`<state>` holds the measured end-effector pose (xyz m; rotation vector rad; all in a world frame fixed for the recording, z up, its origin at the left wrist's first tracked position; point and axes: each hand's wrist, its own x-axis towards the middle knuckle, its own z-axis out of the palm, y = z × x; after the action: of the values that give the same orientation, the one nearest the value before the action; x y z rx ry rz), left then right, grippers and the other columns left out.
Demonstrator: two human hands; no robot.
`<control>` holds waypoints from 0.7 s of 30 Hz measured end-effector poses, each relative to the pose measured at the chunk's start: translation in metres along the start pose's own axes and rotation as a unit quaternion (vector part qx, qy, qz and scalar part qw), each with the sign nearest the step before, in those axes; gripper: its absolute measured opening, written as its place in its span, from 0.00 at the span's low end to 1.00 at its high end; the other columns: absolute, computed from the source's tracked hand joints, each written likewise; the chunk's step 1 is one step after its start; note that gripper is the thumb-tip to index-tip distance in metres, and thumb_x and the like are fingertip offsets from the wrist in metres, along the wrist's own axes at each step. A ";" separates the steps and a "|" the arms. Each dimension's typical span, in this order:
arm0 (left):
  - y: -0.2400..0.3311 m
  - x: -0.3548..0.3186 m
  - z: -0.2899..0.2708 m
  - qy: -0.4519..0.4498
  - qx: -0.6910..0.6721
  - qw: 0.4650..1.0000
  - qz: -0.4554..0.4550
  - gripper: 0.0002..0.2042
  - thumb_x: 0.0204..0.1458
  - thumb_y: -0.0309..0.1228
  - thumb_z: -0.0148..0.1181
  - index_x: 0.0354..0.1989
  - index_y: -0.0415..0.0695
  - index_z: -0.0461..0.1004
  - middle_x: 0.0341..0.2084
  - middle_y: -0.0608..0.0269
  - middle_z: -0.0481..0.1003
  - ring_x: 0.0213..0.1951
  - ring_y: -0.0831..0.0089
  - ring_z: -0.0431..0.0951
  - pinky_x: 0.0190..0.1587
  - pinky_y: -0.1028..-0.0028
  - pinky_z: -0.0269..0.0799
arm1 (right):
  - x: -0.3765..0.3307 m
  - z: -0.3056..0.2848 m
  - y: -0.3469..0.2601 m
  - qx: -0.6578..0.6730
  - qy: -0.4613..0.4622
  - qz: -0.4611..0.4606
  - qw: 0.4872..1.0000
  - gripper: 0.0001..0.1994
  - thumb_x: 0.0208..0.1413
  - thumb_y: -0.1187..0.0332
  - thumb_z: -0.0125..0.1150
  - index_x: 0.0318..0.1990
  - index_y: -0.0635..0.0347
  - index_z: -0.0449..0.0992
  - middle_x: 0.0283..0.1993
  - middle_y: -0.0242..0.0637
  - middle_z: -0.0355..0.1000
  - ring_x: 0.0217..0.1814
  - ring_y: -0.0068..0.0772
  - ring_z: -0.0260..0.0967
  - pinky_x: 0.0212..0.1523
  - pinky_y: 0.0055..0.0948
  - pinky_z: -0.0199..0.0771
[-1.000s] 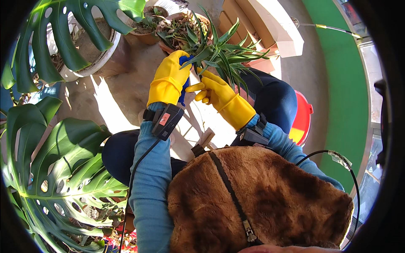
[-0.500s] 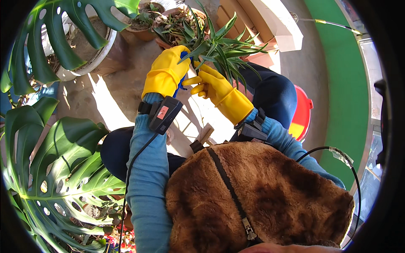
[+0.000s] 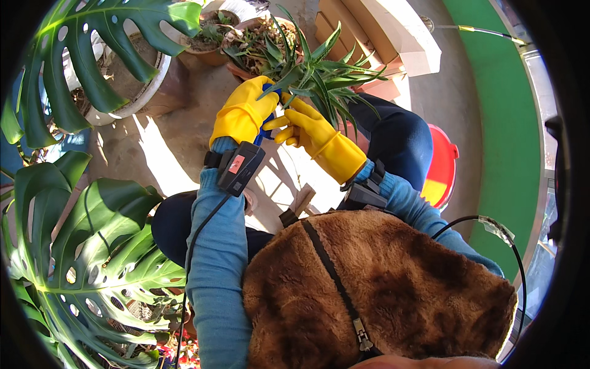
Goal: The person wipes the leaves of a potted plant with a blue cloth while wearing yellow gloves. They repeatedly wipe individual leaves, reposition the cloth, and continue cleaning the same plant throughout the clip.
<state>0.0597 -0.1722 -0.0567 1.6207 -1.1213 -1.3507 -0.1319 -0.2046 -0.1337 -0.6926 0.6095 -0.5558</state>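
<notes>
Both of my hands wear yellow rubber gloves and meet at a potted aloe [image 3: 322, 77] with long, pointed green leaves. My left hand [image 3: 243, 111] is closed around a blue object [image 3: 268, 126], mostly covered by the glove, so its kind cannot be made out. One aloe leaf crosses over that glove's fingertips. Close by on the right is my right hand [image 3: 313, 132], its thumb and forefinger apart and its other fingers partly curled. The forefinger reaches under the lower leaves, beside the blue object, and its tip is partly hidden.
Monstera leaves [image 3: 104, 246] spread along the left side. A large pale-rimmed pot [image 3: 144, 95] and a smaller brown pot [image 3: 209, 58] stand at far left. Cardboard [image 3: 350, 34] lies behind the aloe. Beyond my right knee sits a red bucket [image 3: 448, 157].
My left hand has shifted slightly nearer to me, with the blue object still in it. The right hand stays almost where it was. The view has tilted a little.
</notes>
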 end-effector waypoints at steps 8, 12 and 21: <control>-0.038 0.045 -0.012 -0.063 0.058 0.991 0.106 0.21 0.58 0.37 0.63 0.55 0.36 0.75 0.43 0.54 0.81 0.46 0.68 0.80 0.51 0.70 0.75 | 0.001 0.002 -0.002 0.006 -0.002 0.004 1.000 0.27 0.73 0.64 0.50 0.75 0.53 0.54 0.49 0.54 0.81 0.38 0.41 0.83 0.28 0.26 0.77; -0.058 0.055 -0.012 -0.062 0.015 0.993 0.104 0.21 0.56 0.34 0.65 0.55 0.34 0.75 0.42 0.56 0.81 0.44 0.70 0.80 0.49 0.71 0.76 | 0.000 0.003 -0.004 0.019 -0.021 0.017 0.999 0.26 0.72 0.63 0.49 0.74 0.49 0.56 0.50 0.52 0.80 0.39 0.38 0.83 0.28 0.25 0.74; -0.052 0.044 -0.001 -0.035 -0.044 0.997 0.053 0.18 0.57 0.31 0.65 0.54 0.35 0.77 0.44 0.58 0.81 0.45 0.70 0.81 0.49 0.71 0.76 | -0.001 0.002 -0.006 0.056 -0.054 0.018 0.997 0.24 0.72 0.63 0.49 0.73 0.49 0.58 0.48 0.52 0.81 0.38 0.40 0.82 0.28 0.26 0.76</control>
<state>0.0724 -0.1952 -0.1193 1.4418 -1.1557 -1.3768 -0.1325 -0.2072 -0.1277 -0.6008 0.4862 -0.5122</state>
